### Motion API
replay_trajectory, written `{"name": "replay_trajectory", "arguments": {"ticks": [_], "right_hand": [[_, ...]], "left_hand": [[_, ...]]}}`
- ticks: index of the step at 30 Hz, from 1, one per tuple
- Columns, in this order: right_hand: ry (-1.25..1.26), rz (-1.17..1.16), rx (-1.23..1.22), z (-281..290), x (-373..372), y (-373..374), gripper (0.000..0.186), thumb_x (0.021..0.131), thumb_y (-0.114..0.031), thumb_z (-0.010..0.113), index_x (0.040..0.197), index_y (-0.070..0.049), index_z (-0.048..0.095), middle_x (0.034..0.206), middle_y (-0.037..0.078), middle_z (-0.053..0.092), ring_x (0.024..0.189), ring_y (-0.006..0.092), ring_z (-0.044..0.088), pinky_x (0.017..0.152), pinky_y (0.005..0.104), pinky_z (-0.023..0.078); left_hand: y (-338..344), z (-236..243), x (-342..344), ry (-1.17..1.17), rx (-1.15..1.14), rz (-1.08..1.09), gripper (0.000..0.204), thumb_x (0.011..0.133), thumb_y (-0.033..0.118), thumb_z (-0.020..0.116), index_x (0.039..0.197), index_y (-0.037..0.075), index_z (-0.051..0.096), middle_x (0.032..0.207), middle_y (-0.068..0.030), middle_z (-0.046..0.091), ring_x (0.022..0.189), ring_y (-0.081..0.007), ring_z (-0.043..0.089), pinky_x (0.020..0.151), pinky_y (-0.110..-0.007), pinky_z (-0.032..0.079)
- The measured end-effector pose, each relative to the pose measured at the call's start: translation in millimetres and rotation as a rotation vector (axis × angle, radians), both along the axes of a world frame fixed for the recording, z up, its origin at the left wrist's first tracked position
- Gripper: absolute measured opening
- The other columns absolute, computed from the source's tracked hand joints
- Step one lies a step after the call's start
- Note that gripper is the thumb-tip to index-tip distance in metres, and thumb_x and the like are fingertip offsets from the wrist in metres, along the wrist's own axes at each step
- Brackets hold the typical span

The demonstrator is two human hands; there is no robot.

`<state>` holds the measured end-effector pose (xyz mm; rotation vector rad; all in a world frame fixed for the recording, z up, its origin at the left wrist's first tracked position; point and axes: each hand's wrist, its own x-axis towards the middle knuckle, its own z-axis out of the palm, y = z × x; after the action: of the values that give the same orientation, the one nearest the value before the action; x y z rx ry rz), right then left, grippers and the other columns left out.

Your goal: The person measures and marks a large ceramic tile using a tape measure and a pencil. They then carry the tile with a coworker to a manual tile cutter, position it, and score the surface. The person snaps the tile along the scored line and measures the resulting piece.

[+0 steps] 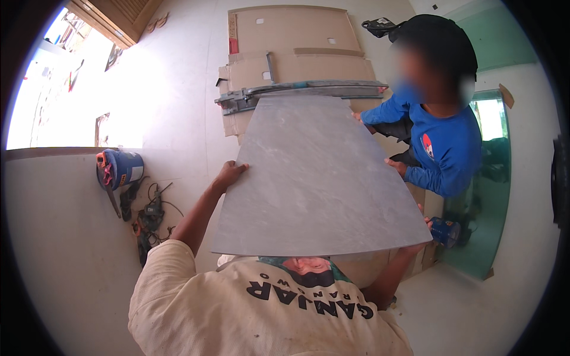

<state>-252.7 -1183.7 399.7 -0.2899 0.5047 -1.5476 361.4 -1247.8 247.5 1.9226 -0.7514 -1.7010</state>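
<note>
Cream shirt (249, 308) nearest; beyond, large grey tile (314, 178) held flat mid-air, left hand (230, 175) clasping left edge, right hand (423, 224) at near-right corner, grip hidden. Probably heavy, stiff, brittle; best gripped by opposite edges.

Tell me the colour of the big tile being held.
Grey with faint lighter marbling, the tile shows best in the head view.
</note>
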Motion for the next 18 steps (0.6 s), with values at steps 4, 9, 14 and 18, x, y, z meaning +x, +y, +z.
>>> {"name": "replay_trajectory", "arguments": {"ticks": [4,9,14,18], "right_hand": [[0.230,-0.132,0.113,-10.8,-46.0,38.7,0.033,0.102,-0.033,0.047,0.114,-0.007,0.064,0.108,0.004,0.069,0.113,0.0256,0.060,0.102,0.0497,0.043],[0.296,-0.325,0.371,-4.1,-53.3,72.5,0.027,0.101,-0.029,0.049,0.113,-0.009,0.064,0.110,0.005,0.068,0.110,0.0266,0.060,0.098,0.0492,0.047],[0.274,-0.297,0.445,-18.9,-74.4,80.2,0.030,0.102,-0.025,0.046,0.122,-0.008,0.060,0.121,0.011,0.062,0.115,0.0280,0.058,0.100,0.0501,0.046],[0.355,-0.359,0.631,-37.5,-91.3,94.5,0.034,0.102,-0.025,0.044,0.129,-0.006,0.056,0.128,0.013,0.058,0.118,0.0289,0.056,0.103,0.0490,0.044]], "left_hand": [[6.7,-17.3,-13.7,-0.011,-0.023,0.003,0.057,0.091,0.031,0.067,0.119,-0.016,0.052,0.100,-0.0196,0.066,0.080,-0.0239,0.067,0.071,-0.039,0.056],[34.9,22.7,-35.4,-0.010,0.014,0.019,0.049,0.094,0.029,0.061,0.115,-0.014,0.054,0.097,-0.0184,0.066,0.077,-0.0235,0.066,0.071,-0.039,0.056],[80.9,4.2,-56.9,0.053,0.081,0.133,0.046,0.095,0.028,0.059,0.116,-0.012,0.055,0.097,-0.0159,0.065,0.081,-0.0223,0.064,0.071,-0.038,0.054],[111.0,-3.3,-73.2,0.067,0.167,0.152,0.041,0.094,0.028,0.059,0.115,-0.007,0.054,0.098,-0.0136,0.060,0.087,-0.0224,0.060,0.074,-0.039,0.052]]}}
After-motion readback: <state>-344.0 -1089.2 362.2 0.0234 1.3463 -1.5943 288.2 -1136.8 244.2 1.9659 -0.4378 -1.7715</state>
